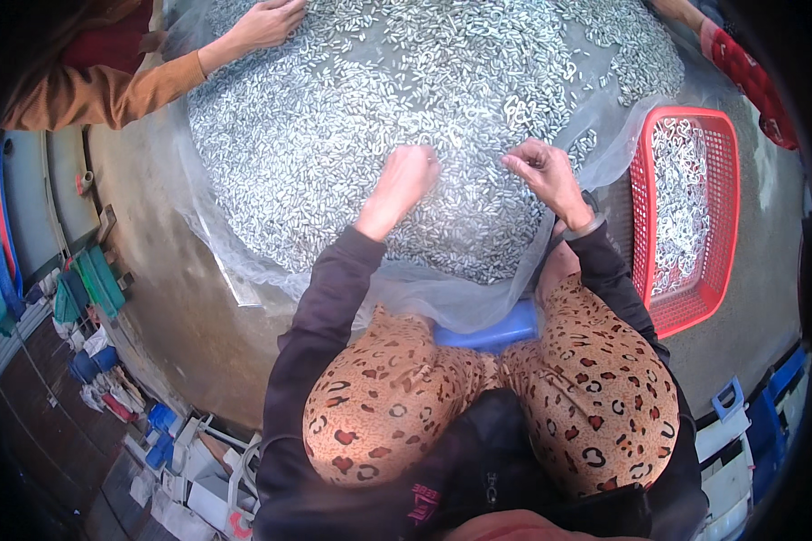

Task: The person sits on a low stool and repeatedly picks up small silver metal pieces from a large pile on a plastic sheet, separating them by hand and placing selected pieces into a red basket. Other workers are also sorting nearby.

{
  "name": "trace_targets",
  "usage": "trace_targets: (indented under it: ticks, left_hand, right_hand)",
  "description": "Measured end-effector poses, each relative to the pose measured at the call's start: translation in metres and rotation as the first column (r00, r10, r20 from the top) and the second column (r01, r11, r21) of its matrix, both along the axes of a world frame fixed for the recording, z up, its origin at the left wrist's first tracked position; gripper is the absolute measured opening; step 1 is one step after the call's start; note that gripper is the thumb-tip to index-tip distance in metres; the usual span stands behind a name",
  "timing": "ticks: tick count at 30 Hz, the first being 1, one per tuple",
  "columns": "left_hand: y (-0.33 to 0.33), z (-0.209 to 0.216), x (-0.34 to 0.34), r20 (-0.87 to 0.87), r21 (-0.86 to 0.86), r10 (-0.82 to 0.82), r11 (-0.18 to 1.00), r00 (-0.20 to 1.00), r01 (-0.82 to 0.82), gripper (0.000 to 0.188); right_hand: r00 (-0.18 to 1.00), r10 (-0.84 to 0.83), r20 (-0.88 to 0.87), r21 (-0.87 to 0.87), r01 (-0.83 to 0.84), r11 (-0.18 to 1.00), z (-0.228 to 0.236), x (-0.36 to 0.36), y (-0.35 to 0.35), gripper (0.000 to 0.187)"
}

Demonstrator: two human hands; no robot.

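Note:
A broad layer of small silvery, oblong pieces [334,171] lies on a translucent plastic sheet [424,296] in front of me. I cannot make out exactly what they are. Over the middle of the layer, my left hand [403,185] is closed, its fingertips slightly blurred. To its right, my right hand [547,178] has thumb and fingers pinched together just above the pieces. Whatever either hand may hold is too small to see. Paler, curled pieces [520,112] lie among the others beyond my right hand.
A red plastic basket [729,216] at the right holds many white curled pieces [679,194]. Other people's hands reach in at the far left [266,25] and far right [681,13]. Something blue [492,332] sits between my knees. Containers and clutter [189,469] stand at lower left.

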State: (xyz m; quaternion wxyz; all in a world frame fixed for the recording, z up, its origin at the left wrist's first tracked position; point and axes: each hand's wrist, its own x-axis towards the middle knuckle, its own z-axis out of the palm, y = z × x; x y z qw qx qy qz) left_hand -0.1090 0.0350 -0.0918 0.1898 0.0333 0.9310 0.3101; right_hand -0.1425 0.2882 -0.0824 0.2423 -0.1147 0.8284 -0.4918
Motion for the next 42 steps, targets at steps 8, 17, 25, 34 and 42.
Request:
trace_targets:
  ticks: [8, 17, 25, 34, 42]
  left_hand:
    - [-0.022, 0.050, 0.001, 0.602, 0.797, -0.102, 0.149, 0.792, -0.586, 0.012]
    - [-0.034, 0.049, -0.021, 0.556, 0.820, -0.129, -0.076, 0.821, -0.568, 0.032]
    - [0.002, -0.004, -0.050, -0.167, -0.028, -0.293, 0.956, 0.941, 0.293, 0.017]
    - [-0.023, 0.028, -0.040, 0.125, 0.371, -0.019, 0.928, 0.992, -0.029, 0.021]
    - [-0.044, 0.048, -0.026, 0.522, 0.829, -0.066, -0.194, 0.850, -0.524, 0.031]
  right_hand:
    - [0.831, -0.050, 0.554, -0.381, 0.307, 0.872, 0.012, 0.000, -0.006, 0.018]
    - [0.725, 0.208, 0.656, -0.694, 0.471, 0.545, 0.021, -0.020, 0.026, 0.023]
    - [0.985, 0.125, -0.122, 0.440, -0.060, 0.896, -0.033, -0.014, -0.002, 0.022]
    - [0.989, -0.140, 0.058, 0.128, 0.131, 0.983, -0.021, -0.019, 0.007, 0.043]
    - [0.715, -0.004, 0.699, -0.391, 0.386, 0.836, 0.004, -0.014, 0.014, 0.039]
